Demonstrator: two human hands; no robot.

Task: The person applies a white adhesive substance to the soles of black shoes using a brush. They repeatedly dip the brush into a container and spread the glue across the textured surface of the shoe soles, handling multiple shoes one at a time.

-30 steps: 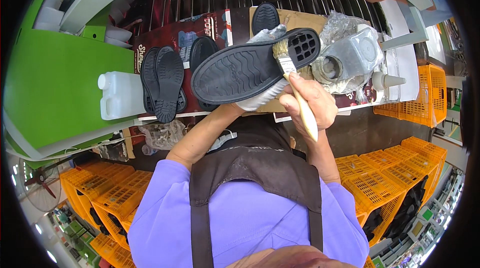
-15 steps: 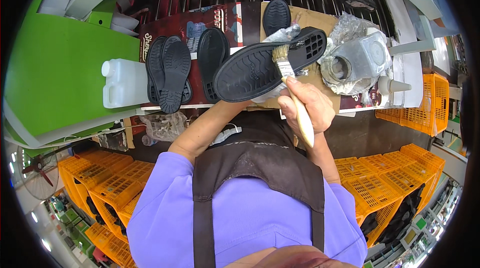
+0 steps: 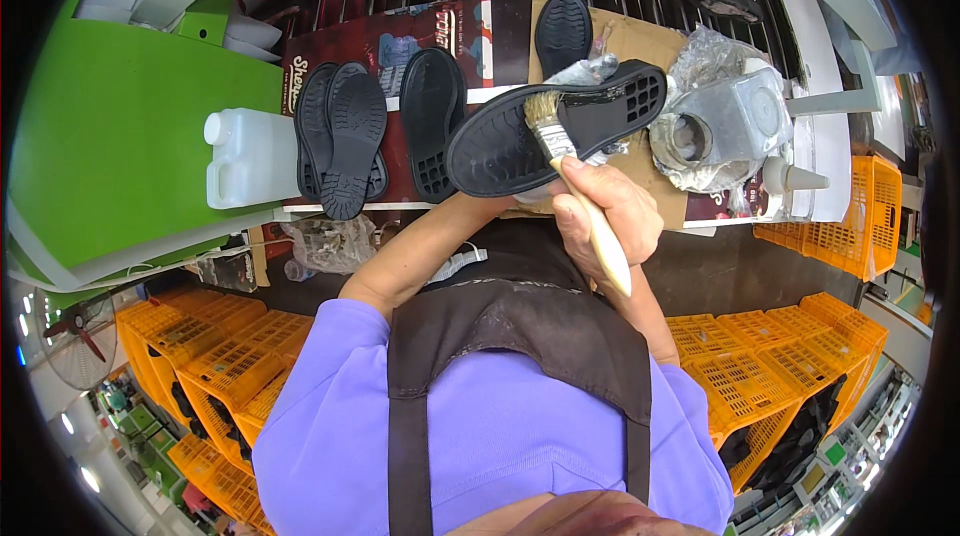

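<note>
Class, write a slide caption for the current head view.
The right hand holds a brush against a black shoe sole; more soles lie nearby.

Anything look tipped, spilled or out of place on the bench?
The clear plastic container, right of the brush, seems to lie on its side amid crumpled plastic film. That looks odd because its round opening isn't upright, though I can't make out a spill. Near the white jug, black soles overlap askew.

1 black sole [image 3: 598,120], gridded heel [image 3: 642,99], pale-handled brush [image 3: 556,142] touching it
</note>
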